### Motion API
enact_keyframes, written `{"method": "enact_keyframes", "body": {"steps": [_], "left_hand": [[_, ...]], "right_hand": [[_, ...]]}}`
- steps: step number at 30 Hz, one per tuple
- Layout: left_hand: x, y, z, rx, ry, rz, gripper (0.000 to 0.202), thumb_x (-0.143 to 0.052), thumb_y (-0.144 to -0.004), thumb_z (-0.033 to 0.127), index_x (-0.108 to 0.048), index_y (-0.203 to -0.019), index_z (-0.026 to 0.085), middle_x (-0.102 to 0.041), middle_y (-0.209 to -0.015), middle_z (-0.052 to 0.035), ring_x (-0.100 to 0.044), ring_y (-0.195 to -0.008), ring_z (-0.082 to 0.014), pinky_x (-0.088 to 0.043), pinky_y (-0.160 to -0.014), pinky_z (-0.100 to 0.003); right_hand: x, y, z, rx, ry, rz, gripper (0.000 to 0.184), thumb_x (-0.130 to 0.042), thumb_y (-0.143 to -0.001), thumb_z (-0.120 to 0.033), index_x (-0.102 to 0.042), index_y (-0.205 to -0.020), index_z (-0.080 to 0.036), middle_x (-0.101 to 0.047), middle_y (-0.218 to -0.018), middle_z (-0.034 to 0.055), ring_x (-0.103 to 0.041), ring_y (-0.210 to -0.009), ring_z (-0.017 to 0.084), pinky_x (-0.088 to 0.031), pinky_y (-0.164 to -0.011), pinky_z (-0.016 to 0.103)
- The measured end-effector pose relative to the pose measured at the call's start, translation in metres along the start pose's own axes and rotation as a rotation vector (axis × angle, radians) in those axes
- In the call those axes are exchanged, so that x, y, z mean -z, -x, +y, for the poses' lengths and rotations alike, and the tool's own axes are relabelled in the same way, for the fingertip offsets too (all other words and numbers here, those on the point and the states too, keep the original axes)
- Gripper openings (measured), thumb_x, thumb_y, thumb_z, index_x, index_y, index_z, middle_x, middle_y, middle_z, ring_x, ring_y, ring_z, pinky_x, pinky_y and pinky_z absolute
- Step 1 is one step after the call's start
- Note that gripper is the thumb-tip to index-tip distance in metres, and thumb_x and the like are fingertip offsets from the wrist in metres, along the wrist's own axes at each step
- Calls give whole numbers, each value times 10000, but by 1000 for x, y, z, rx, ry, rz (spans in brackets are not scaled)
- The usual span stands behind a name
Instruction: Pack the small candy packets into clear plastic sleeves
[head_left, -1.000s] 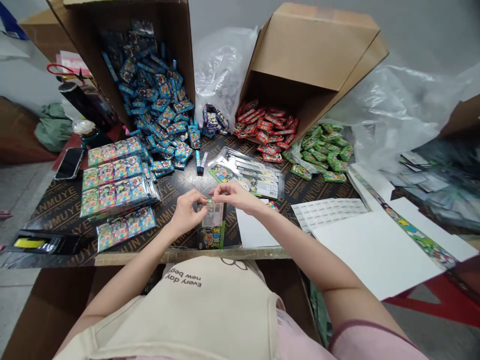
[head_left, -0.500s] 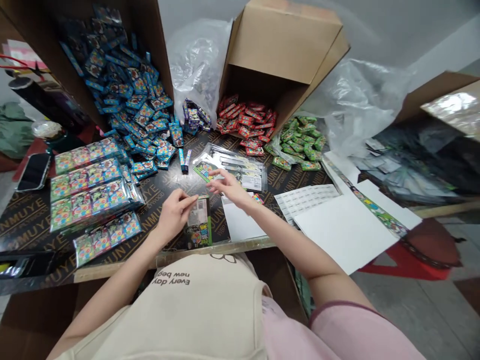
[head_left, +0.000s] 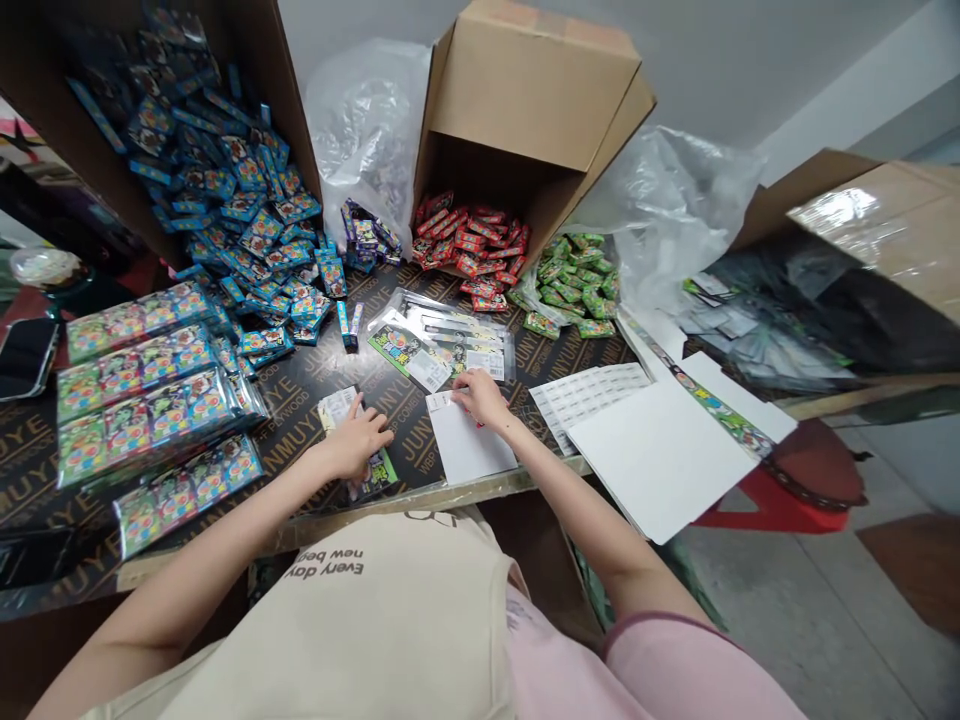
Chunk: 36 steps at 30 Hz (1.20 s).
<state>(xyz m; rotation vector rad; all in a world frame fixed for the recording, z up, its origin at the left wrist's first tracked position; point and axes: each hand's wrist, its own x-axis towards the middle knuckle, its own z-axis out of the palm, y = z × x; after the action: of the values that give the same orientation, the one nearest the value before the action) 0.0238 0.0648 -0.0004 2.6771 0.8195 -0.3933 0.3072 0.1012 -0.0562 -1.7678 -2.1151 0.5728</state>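
My left hand [head_left: 361, 440] lies with its fingers spread on a flat printed packet [head_left: 381, 474]. The packet has a green edge, and its pale labelled end [head_left: 337, 405] shows past my fingers. At the top edge of a white sheet [head_left: 469, 445], the fingers of my right hand [head_left: 480, 398] are pinched together beside a small pale label strip [head_left: 441, 401]. Whatever they hold is hidden. Just beyond that hand, several clear printed packets [head_left: 457, 345] lie overlapping, with a green-edged one [head_left: 401, 352] on top at the left.
Stacked sleeves of small colourful boxes [head_left: 150, 410] stand at left. Blue boxes [head_left: 262, 235] spill from a carton; purple [head_left: 371, 235], red [head_left: 480, 245] and green packs [head_left: 574, 280] lie along the back. At right are label sheets [head_left: 592, 390], white card [head_left: 667, 450] and another carton [head_left: 885, 220].
My left hand has gone from pinching the packet's edge to lying spread on it. My right hand has left the green-edged packet and come down to the white sheet. The view has shifted right.
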Motion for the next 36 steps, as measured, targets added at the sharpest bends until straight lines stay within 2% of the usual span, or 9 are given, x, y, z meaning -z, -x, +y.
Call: {"method": "enact_keyframes", "body": {"steps": [7, 9, 11, 13, 15, 18, 24, 30, 36], "left_hand": [[9, 9, -4, -20, 184, -53, 424, -836, -547, 274, -593, -880, 177, -622, -902, -53, -575, -869, -243, -420, -784, -358], [20, 15, -7, -17, 342, 102, 265, -777, -649, 259, -596, -827, 182, -605, -873, -31, -571, -812, -199, -409, -705, -293], [32, 21, -11, 54, 530, 380, 167, -717, -734, 276, -599, -806, 181, -591, -843, -17, -562, -780, -170, -407, -688, -272], [41, 26, -13, 156, 752, 677, 190, -698, -764, 317, -607, -868, 187, -595, -819, -4, -566, -762, -156, -424, -696, -269], [45, 29, -13, 202, 961, 871, 331, -718, -748, 339, -596, -1026, 207, -620, -835, 6, -587, -768, -153, -448, -702, -270], [39, 31, -7, 197, 1056, 961, 414, -709, -761, 327, -595, -1145, 224, -657, -922, -19, -605, -826, -165, -470, -734, -286], [16, 30, 5, 247, 1046, 1034, 171, -698, -768, 287, -680, -908, 190, -666, -924, -54, -614, -874, -183, -481, -746, -299], [21, 42, 9, 332, 821, 1076, 74, -661, -800, 254, -687, -816, 187, -654, -799, -38, -610, -777, -165, -470, -676, -288], [24, 45, 15, 269, 818, 1109, 44, -654, -797, 208, -687, -796, 178, -651, -815, -44, -621, -789, -168, -479, -722, -308]], "right_hand": [[-5, 7, 3, 46, -91, 60, 111, -605, -765, -134, -558, -689, -199, -620, -796, 52, -537, -854, 219, -390, -789, 317], [-5, 7, 3, 29, -117, 78, 100, -580, -777, -152, -539, -701, -203, -613, -774, 48, -536, -824, 218, -389, -767, 317], [-5, 6, 5, 5, -145, 94, 70, -549, -788, -172, -528, -731, -208, -603, -752, 41, -536, -774, 212, -388, -728, 313], [-3, 4, 6, -19, -180, 106, 47, -521, -796, -193, -516, -753, -211, -591, -718, 28, -531, -710, 201, -386, -684, 306], [0, 3, 6, -33, -224, 119, 43, -502, -797, -212, -498, -754, -213, -581, -689, 16, -526, -664, 189, -392, -655, 299], [9, 0, -1, -35, -284, 163, 62, -503, -786, -247, -484, -737, -214, -587, -742, 33, -538, -706, 191, -419, -660, 301], [43, -6, -68, 15, -656, 380, 140, -631, -751, -321, -570, -703, -205, -604, -745, 25, -555, -715, 175, -458, -709, 327], [65, -8, -145, 73, -996, 94, 249, -746, -669, -340, -558, -778, -218, -599, -692, -21, -543, -633, 135, -445, -625, 284], [55, -13, -171, 225, -1001, -238, 267, -718, -721, -320, -560, -908, -211, -613, -723, -17, -573, -671, 132, -433, -650, 272]]}}
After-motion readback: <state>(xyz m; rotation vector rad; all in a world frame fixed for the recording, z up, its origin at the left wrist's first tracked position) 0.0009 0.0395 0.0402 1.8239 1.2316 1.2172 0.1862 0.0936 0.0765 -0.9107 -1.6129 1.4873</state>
